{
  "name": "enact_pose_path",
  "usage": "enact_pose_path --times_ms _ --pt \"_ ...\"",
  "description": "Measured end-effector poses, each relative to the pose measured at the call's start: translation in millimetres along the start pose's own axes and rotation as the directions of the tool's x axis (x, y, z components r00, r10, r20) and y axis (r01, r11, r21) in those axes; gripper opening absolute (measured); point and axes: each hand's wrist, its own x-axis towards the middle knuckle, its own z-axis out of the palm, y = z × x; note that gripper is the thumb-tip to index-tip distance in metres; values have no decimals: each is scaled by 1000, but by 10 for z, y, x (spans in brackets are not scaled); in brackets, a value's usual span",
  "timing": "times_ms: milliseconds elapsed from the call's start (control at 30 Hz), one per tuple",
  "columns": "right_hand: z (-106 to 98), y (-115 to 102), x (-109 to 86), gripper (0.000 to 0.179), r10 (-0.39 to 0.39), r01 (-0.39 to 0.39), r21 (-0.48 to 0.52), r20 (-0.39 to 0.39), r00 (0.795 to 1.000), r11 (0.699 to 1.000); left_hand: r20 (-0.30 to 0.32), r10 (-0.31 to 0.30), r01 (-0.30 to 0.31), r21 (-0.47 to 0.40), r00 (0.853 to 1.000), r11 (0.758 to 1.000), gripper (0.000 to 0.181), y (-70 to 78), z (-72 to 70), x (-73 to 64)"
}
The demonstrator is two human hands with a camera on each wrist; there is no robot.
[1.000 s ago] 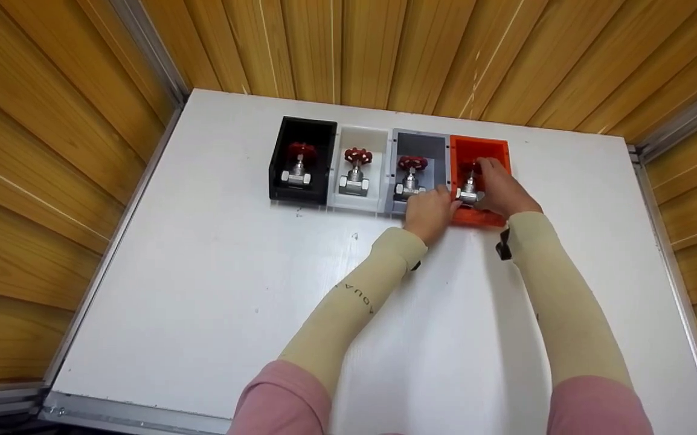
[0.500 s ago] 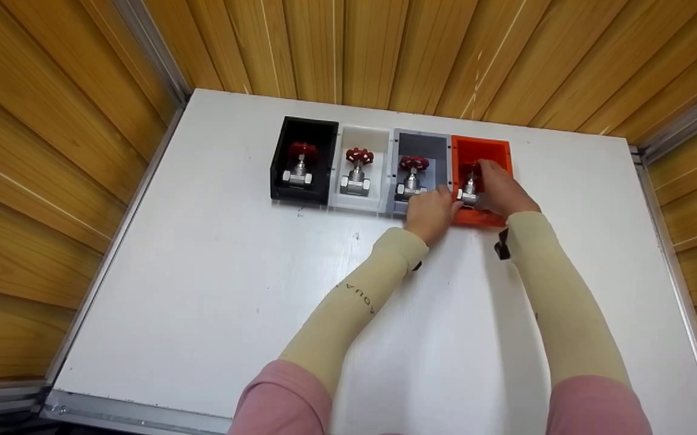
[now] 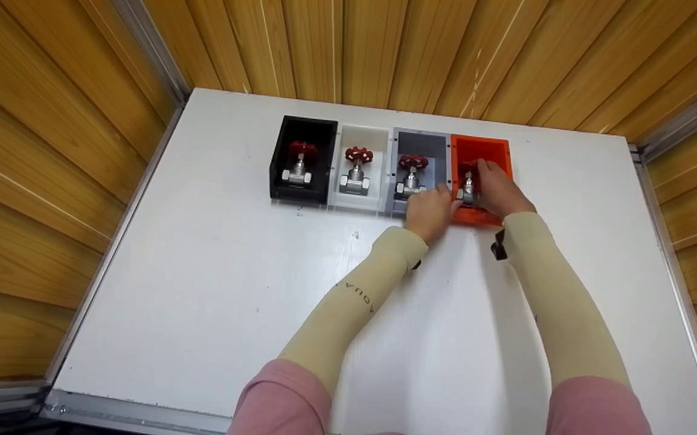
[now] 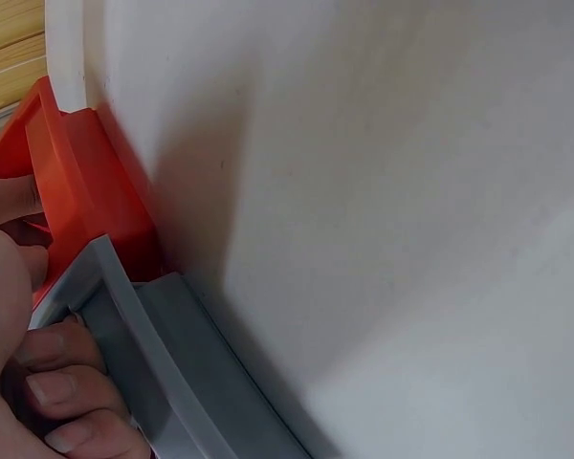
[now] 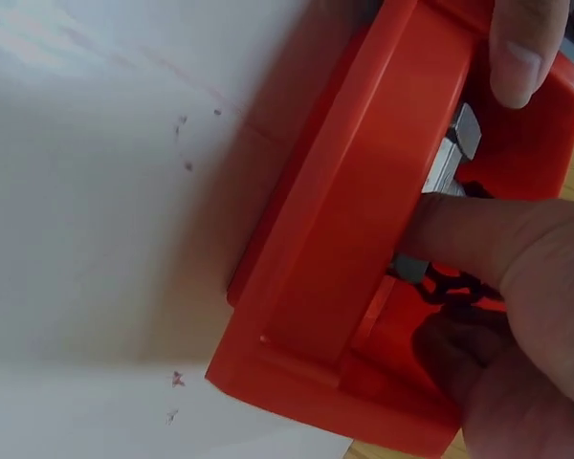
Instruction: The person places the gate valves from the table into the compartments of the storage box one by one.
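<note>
In the head view my left hand (image 3: 430, 212) grips the adjoining walls of the grey bin (image 3: 421, 136) and the orange bin (image 3: 480, 144). Its fingers (image 4: 77, 390) curl inside the grey bin in the left wrist view, while the thumb (image 5: 518, 62) reaches into the orange one. A metal valve (image 3: 468, 192) with a red handwheel stands in the orange bin. My right hand (image 3: 499, 190) holds this valve, its thumb (image 5: 464, 234) against the body and its fingers near the wheel, which they partly hide. A similar valve (image 3: 410, 176) stands in the grey bin beside my left hand.
To the left, joined in the same row, are a white bin (image 3: 363, 130) and a black bin (image 3: 311, 122), each with a red-wheeled valve. The row lies near the back of a white table (image 3: 203, 272). Wood-patterned walls (image 3: 366, 54) enclose the table.
My right hand has shifted slightly left, and the valve in the orange bin has moved a little with it. The left hand keeps its place on the bin walls.
</note>
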Motion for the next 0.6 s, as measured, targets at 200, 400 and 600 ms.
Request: enact_pose_path --times_ms 200,400,600 --pt "-6 -14 -21 83 24 -24 5 13 1000 1000 8 -6 6 -12 1000 1000 44 2 5 1" --pt "-7 -30 -43 81 27 -26 30 -11 1000 999 37 -13 15 -51 999 999 43 -16 -8 13" --pt "35 -43 -73 73 32 -30 56 -39 999 998 86 -6 14 -100 996 995 43 -49 -55 -18"
